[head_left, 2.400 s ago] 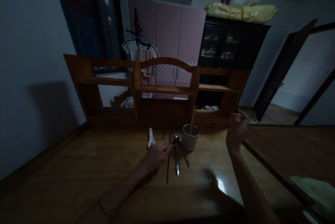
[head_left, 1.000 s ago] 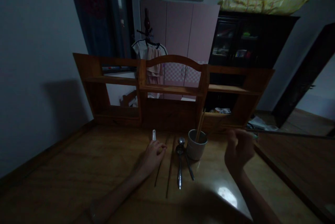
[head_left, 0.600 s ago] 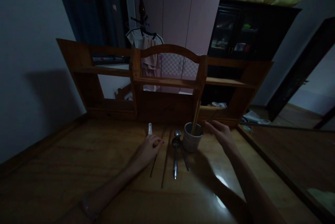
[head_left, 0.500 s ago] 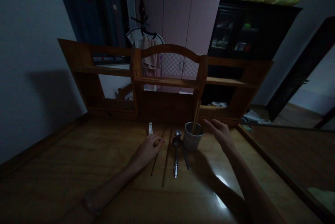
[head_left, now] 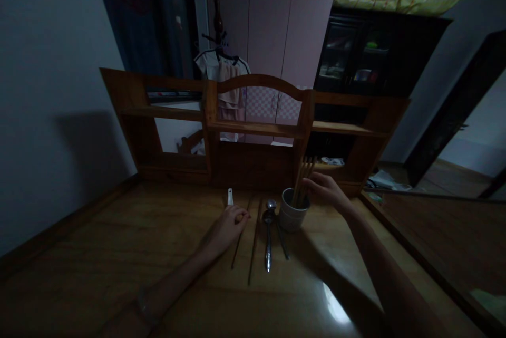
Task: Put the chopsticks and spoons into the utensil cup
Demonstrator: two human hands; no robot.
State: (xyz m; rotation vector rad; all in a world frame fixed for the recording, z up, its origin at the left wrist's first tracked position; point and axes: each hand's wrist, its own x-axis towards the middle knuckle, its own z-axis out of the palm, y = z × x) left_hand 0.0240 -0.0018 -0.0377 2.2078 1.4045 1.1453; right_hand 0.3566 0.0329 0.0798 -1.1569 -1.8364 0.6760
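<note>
A grey-white cup [head_left: 292, 216] stands on the wooden table with several wooden chopsticks [head_left: 302, 180] upright and slightly fanned in it. My right hand [head_left: 324, 189] is closed at the cup's right rim, its fingers pinching chopsticks just above the opening. My left hand [head_left: 229, 227] rests on the table, fingers curled; what they may hold is hidden. Beyond it shows a white handle [head_left: 230, 196], its lower end covered by the hand. Two chopsticks [head_left: 255, 243] lie between my left hand and the cup. Beside the cup lie a metal spoon [head_left: 268, 248] and another metal utensil [head_left: 283, 242].
A wooden shelf unit [head_left: 259, 127] rises along the table's back edge. To the left is a wall [head_left: 59, 180]; a raised wooden edge [head_left: 411, 253] runs along the right side. Light glares off the tabletop [head_left: 336, 303] near my right forearm.
My right hand has moved slightly left, onto the chopsticks. The chopsticks in the cup now stand more upright and spread. The view has tilted up slightly; my left hand stays put.
</note>
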